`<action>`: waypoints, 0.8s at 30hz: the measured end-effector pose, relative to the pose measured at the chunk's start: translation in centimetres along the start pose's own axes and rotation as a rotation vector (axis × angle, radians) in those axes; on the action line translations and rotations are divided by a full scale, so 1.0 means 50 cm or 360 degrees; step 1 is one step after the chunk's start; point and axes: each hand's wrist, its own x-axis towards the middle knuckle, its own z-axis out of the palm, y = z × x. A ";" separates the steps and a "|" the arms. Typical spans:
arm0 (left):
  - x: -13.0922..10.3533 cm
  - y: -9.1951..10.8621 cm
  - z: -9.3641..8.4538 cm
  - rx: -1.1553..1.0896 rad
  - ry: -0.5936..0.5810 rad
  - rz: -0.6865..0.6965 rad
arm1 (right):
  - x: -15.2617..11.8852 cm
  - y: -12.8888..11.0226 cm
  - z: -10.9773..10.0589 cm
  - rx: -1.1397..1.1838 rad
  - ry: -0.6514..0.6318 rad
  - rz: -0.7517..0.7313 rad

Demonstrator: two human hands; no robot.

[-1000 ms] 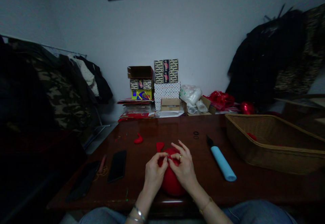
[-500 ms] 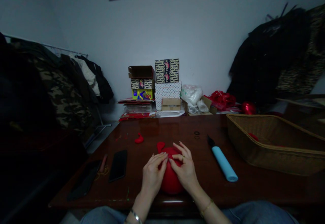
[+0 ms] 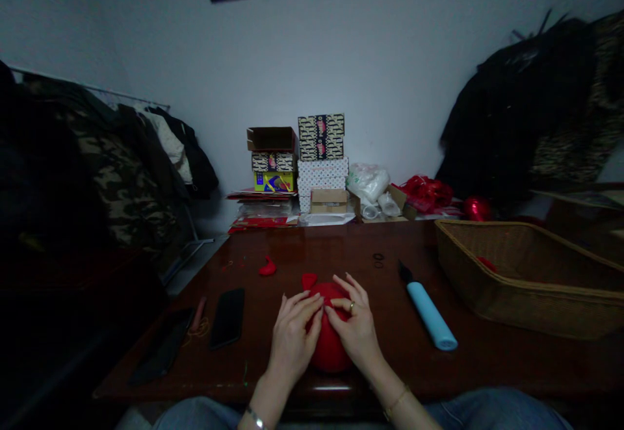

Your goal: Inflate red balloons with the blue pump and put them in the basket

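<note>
A round red balloon (image 3: 330,350) rests at the table's front edge, between my two hands. My left hand (image 3: 295,329) lies along its left side, thumb and fingertips pinched together on top of it. From the right, my right hand (image 3: 355,323), with a ring on one finger, also pinches at the balloon's top, its other fingers raised. Both sets of fingertips meet near the balloon's neck, which they mostly hide. Just behind the balloon, a flat red balloon piece (image 3: 309,280) shows. Farther left lies a limp red balloon (image 3: 268,266).
To the right are a light blue hand pump (image 3: 431,316) with a black tip and a wicker basket (image 3: 526,293). Two dark phones, one a black phone (image 3: 227,318), lie left. Small dark rings (image 3: 378,257) lie farther back. Stacked boxes (image 3: 322,177) stand behind the table (image 3: 336,241).
My left hand's fingers have lifted and spread slightly, while its fingertips stay at the balloon's top. My right hand and the balloon are nearly unmoved.
</note>
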 end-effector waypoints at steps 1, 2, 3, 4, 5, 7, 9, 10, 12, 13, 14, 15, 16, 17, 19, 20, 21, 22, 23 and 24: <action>0.002 -0.001 -0.002 -0.0026 -0.0064 -0.0039 | 0.000 0.002 -0.001 -0.0008 -0.0002 -0.0020; 0.004 -0.002 -0.005 -0.0059 -0.0126 -0.0078 | 0.000 0.003 -0.002 -0.0019 -0.0003 -0.0041; 0.007 -0.002 -0.009 -0.0098 -0.0185 -0.0114 | -0.001 0.005 -0.003 -0.0034 -0.0005 -0.0066; 0.010 -0.003 -0.013 -0.0140 -0.0236 -0.0147 | -0.001 0.007 -0.003 -0.0050 -0.0010 -0.0096; 0.012 -0.004 -0.017 -0.0182 -0.0276 -0.0176 | -0.002 0.008 -0.003 -0.0068 -0.0014 -0.0131; 0.017 -0.007 -0.024 -0.0257 -0.0336 -0.0215 | -0.003 0.009 -0.003 -0.0107 -0.0021 -0.0210; 0.021 -0.010 -0.030 -0.0310 -0.0373 -0.0237 | -0.003 0.008 -0.002 -0.0155 -0.0033 -0.0280; 0.022 -0.011 -0.031 -0.0329 -0.0387 -0.0245 | -0.003 0.007 -0.003 -0.0180 -0.0038 -0.0307; 0.025 -0.012 -0.034 -0.0359 -0.0403 -0.0257 | -0.003 0.003 -0.004 -0.0232 -0.0055 -0.0347; 0.027 -0.011 -0.034 -0.0368 -0.0401 -0.0263 | -0.003 0.000 -0.004 -0.0254 -0.0067 -0.0366; 0.028 -0.010 -0.033 -0.0371 -0.0390 -0.0268 | -0.003 -0.002 -0.004 -0.0273 -0.0081 -0.0385; 0.028 -0.010 -0.032 -0.0366 -0.0365 -0.0271 | -0.002 -0.005 -0.004 -0.0292 -0.0093 -0.0403; 0.028 -0.009 -0.029 -0.0352 -0.0325 -0.0272 | -0.003 -0.008 -0.004 -0.0310 -0.0101 -0.0419; 0.027 -0.008 -0.026 -0.0331 -0.0273 -0.0270 | -0.003 -0.010 -0.003 -0.0326 -0.0102 -0.0433; 0.022 -0.007 -0.017 -0.0286 -0.0148 -0.0264 | -0.004 -0.013 -0.002 -0.0349 -0.0088 -0.0449; 0.019 -0.007 -0.012 -0.0272 -0.0086 -0.0261 | -0.005 -0.013 -0.001 -0.0354 -0.0078 -0.0451; 0.016 -0.008 -0.008 -0.0270 -0.0033 -0.0260 | -0.005 -0.013 0.000 -0.0352 -0.0074 -0.0453; 0.013 -0.009 -0.004 -0.0282 0.0008 -0.0260 | -0.006 -0.012 0.001 -0.0342 -0.0071 -0.0454; 0.011 -0.011 0.000 -0.0306 0.0036 -0.0263 | -0.006 -0.011 0.001 -0.0326 -0.0068 -0.0452; 0.009 -0.013 0.002 -0.0337 0.0053 -0.0272 | -0.007 -0.009 0.001 -0.0305 -0.0069 -0.0449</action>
